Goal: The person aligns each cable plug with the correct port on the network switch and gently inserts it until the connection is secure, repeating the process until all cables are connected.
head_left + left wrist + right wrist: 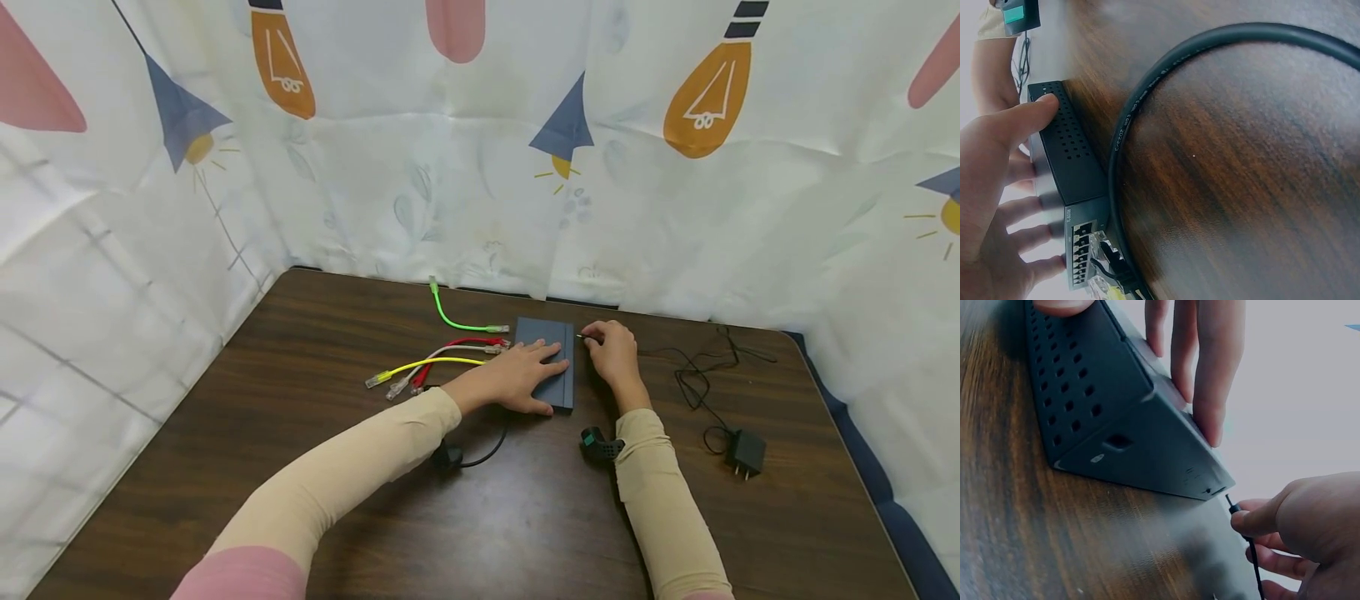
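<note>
A dark blue-grey network switch (542, 327) lies flat near the table's back edge. Across its top rests my left hand (525, 375), fingers spread, with the thumb (1038, 112) against its perforated side. My right hand (613, 354) pinches a thin black power plug (1234, 506) between thumb and fingertips. The plug's tip points at the switch's right end, just off the corner with a small socket (1213, 490). At the opposite end, a row of ports (1082, 250) faces several clear cable connectors (1099, 244), which overlap it in the left wrist view.
Green (459, 324), yellow (420, 365), red and white network cables lie left of the switch. A black cable (1116, 137) loops in front. On the right, the plug's cord (693, 379) runs tangled to a black power adapter (746, 452). A patterned curtain (480, 183) hangs behind the table.
</note>
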`<action>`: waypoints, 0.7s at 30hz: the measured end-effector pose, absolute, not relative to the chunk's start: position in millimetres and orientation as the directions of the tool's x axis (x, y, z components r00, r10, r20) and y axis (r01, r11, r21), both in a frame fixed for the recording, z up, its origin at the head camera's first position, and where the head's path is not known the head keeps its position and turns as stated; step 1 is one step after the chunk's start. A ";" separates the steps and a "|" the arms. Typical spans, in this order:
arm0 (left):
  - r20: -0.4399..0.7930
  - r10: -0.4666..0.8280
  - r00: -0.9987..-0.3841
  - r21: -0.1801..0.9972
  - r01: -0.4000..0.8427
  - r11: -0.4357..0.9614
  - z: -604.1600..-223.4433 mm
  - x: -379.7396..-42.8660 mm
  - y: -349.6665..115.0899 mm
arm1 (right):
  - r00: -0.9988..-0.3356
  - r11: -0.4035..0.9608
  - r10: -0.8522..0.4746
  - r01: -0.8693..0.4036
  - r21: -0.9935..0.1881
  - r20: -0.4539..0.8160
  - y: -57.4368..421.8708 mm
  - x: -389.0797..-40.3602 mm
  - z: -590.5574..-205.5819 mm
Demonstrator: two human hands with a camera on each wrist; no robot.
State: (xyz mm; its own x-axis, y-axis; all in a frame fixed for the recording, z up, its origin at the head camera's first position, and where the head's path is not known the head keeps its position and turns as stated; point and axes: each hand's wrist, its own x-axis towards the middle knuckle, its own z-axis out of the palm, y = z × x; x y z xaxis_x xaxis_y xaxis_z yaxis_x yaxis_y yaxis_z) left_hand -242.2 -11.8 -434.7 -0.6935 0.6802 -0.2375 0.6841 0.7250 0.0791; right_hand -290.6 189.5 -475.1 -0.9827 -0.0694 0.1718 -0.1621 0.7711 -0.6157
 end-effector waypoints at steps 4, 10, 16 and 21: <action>-0.244 0.675 -0.696 0.081 0.679 0.730 -435.4 -242.4 -12.0 | -0.980 0.760 -0.077 -0.176 -0.625 0.182 189.0 -290.5 -474.2; -0.245 0.674 -0.697 0.086 0.677 0.731 -433.9 -240.9 -11.5 | -0.981 0.754 -0.078 -0.176 -0.632 0.180 189.4 -291.4 -474.0; -0.242 0.673 -0.699 0.088 0.675 0.733 -433.3 -240.7 -11.1 | -0.979 0.750 -0.089 -0.185 -0.635 0.181 189.6 -292.2 -473.2; -0.236 0.674 -0.700 0.092 0.675 0.732 -433.4 -241.1 -10.3 | -0.980 0.749 -0.098 -0.189 -0.636 0.175 189.7 -291.6 -471.7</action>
State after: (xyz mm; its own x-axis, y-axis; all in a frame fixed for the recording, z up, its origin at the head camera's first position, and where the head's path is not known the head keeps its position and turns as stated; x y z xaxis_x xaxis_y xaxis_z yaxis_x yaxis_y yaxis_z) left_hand -241.1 -10.3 -433.4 -0.6997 0.6744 -0.2359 0.6748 0.7323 0.0918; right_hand -291.6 189.7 -471.7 -0.9797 -0.0984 0.1748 -0.1886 0.7485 -0.6357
